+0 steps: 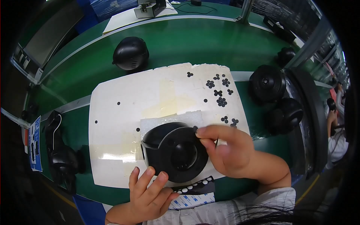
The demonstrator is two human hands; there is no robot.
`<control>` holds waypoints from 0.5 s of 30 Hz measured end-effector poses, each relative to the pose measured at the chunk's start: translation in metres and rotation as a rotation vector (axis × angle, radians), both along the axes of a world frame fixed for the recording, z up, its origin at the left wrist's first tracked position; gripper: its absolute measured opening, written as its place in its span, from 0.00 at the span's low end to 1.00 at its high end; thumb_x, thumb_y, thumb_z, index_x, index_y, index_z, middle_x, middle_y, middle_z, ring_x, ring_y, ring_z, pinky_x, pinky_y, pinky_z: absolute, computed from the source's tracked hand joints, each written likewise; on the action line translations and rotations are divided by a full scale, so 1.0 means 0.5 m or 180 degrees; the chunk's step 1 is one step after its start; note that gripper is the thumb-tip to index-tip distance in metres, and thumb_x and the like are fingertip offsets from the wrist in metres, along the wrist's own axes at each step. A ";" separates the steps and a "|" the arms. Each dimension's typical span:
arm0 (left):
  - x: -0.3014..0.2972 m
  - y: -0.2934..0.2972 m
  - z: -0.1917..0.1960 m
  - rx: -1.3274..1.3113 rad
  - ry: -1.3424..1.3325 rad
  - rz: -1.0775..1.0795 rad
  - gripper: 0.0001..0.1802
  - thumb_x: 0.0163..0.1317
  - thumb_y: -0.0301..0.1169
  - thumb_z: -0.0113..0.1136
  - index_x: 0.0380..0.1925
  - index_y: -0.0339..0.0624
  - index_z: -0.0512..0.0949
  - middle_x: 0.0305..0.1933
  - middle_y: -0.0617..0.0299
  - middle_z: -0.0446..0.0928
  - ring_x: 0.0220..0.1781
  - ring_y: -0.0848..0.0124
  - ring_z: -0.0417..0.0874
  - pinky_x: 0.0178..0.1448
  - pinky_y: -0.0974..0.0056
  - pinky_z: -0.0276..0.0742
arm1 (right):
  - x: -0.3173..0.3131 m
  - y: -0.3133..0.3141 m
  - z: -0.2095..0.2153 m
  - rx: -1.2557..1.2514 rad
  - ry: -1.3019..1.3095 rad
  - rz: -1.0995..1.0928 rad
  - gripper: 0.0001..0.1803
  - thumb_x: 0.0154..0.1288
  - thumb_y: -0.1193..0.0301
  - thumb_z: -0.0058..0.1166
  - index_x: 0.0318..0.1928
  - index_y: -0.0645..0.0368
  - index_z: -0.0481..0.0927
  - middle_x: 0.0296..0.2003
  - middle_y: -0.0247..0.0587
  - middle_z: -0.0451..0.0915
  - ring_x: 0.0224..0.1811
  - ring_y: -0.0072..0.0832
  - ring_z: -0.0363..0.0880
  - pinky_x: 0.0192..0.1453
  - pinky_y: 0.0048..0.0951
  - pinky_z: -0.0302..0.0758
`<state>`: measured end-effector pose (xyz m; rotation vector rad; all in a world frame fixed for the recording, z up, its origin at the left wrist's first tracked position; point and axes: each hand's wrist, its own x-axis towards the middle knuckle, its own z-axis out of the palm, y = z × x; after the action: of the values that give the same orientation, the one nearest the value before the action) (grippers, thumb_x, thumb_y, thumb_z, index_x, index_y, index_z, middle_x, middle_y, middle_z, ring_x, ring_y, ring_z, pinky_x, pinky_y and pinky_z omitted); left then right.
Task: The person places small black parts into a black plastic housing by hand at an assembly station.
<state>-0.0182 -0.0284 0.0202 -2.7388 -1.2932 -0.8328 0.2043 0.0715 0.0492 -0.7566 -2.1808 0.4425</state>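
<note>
A black rounded housing with a flat, disc-shaped base (157, 159) lies tilted on a foam sheet (170, 119) before me. At the base's upper right rim, my right hand (230, 152) pinches a small black round pad (195, 128) between thumb and forefinger. My left hand (150, 193) rests outstretched fingertips near the base's lower left edge. Its thumb and forefinger are closed on the end of a black pad strip (198, 186) with white round gaps. Below the strip shows a white backing sheet (193, 201) with blue print.
Loose round pads (221, 102) lie scattered on the white board (112, 138), mostly upper right. Black housings stand around it: one behind (131, 53), two at right (267, 82) (287, 115), one with a white cable at left (64, 159). Farther back sits a metal box (148, 9).
</note>
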 end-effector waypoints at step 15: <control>0.016 0.002 0.003 -0.0058 -0.0242 0.0198 0.10 0.48 0.37 0.62 0.21 0.44 0.74 0.57 0.61 0.68 0.62 0.59 0.62 0.61 0.50 0.55 | -0.057 0.036 0.003 -0.1330 0.1042 0.0977 0.30 0.57 0.85 0.42 0.57 0.59 0.47 0.30 0.39 0.69 0.40 0.29 0.71 0.53 0.32 0.63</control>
<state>-0.0104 -0.0272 0.0219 -2.6900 -1.3981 -0.9329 0.1757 0.0895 0.0509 -0.5148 -1.9149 1.1234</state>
